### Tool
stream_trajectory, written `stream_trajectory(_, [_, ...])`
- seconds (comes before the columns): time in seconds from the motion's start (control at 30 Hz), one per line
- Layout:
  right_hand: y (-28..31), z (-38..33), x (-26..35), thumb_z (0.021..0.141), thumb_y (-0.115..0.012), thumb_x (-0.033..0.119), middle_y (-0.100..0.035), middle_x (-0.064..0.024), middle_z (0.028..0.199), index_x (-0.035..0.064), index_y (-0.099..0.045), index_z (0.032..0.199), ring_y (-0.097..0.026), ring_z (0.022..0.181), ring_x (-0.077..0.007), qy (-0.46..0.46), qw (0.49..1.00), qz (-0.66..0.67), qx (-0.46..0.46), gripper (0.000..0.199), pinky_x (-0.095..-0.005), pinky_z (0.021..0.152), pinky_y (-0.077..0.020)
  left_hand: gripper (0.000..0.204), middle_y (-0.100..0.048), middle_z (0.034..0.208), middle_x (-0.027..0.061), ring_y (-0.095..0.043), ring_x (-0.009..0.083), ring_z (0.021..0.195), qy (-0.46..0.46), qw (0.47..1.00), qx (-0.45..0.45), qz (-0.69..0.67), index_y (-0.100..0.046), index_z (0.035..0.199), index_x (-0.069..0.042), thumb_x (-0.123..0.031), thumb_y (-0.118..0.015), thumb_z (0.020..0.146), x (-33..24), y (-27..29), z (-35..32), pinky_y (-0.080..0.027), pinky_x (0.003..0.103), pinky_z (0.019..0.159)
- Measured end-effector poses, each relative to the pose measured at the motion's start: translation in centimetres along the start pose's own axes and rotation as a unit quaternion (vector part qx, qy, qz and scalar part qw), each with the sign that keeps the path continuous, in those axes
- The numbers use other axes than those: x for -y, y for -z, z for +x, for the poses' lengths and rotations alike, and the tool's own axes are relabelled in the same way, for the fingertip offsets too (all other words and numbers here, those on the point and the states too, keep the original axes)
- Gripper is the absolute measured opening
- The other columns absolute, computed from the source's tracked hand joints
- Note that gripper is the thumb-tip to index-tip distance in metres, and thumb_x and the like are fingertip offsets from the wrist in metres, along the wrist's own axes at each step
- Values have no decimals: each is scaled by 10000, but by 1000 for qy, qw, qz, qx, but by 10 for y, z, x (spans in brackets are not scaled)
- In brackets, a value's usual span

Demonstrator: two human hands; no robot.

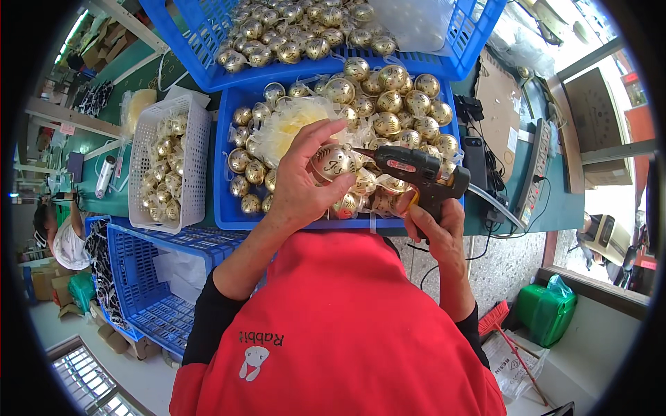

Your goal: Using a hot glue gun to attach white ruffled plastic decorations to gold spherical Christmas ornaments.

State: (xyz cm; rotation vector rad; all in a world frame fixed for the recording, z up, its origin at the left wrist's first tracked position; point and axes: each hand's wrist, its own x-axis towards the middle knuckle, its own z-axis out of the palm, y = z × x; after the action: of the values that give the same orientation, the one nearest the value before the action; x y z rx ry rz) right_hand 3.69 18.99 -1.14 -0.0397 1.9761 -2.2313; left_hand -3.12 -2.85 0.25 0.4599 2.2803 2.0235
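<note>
My left hand [297, 186] grips a shiny gold ball ornament [330, 163] with dark markings, fingers curled over its top and thumb beneath. Wrapped round its handle, my right hand [444, 234] holds a black hot glue gun [422, 168]. The nozzle points left and reaches the ball's upper right side; whether they touch I cannot tell. A whitish glue stick [494, 205] sticks out from the gun's rear. Below both hands lies a blue tray [223, 152] full of gold ball ornaments [387, 125], with a heap of pale yellow sheer ribbons [297, 119] among them.
Behind the tray, a tilted blue crate [186, 43] holds more gold balls. A white perforated basket [195, 163] of ornaments stands left. Cardboard [498, 104], a power strip [535, 163] and cables lie right. Blue crates [149, 305] sit lower left; another person [71, 239] is far left.
</note>
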Motion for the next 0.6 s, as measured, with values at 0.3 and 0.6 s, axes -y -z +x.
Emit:
stream_trajectory(0.3, [-5,1,2,836,-530,86,-579,-97,823,-62,-475,1095,-450,470,-77,-3,1000,18,2,303,-194,399,-313,603,-401,1221,65,-484,144,1040,-6,1000,-3,10,-477,1219,-66,34,-666,655,0,-5,2,-439,248,915])
stream_trajectory(0.6, [-7,-2,-4,840,-539,78,-575,-84,816,-43,-483,1077,-459,474,-81,1,999,33,-18,272,-194,399,-327,600,-407,1214,63,-488,141,1034,-5,1000,-10,3,-484,1214,-73,37,-661,652,2,-5,2,-445,246,909])
